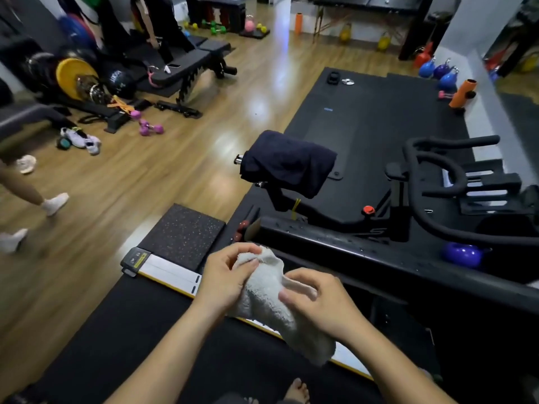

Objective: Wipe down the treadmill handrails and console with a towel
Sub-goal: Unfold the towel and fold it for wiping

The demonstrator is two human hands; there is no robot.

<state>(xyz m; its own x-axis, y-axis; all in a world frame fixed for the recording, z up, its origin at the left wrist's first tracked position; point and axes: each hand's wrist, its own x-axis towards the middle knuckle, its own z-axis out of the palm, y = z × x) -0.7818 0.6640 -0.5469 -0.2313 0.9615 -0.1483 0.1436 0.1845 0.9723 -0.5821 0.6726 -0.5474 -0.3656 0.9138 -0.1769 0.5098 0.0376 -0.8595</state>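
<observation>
1. My left hand (pixel 226 279) and right hand (pixel 316 301) both pinch the white towel (pixel 271 298), fingers curled into it, bunched between them.
2. It looks soft, light and limp; I'd wad it into one palm.
3. The black treadmill rail (pixel 335 243) sits just beyond my knuckles, seemingly wet-speckled.

Hardly any legible text here. The black medicine ball (pixel 119 80) beside the yellow weight plate (pixel 76 78) carries white lettering running vertically, too blurred to read for sure. The small yellow-and-black warning label (pixel 137 258) on the black corner cap of the treadmill deck shows pictograms and fine print too small to make out, the tiny blue mark (pixel 328 109) on the black floor mat is illegible, and a faint "S"-like mark on the black exercise bike frame (pixel 376 230) can't be confirmed.
</observation>
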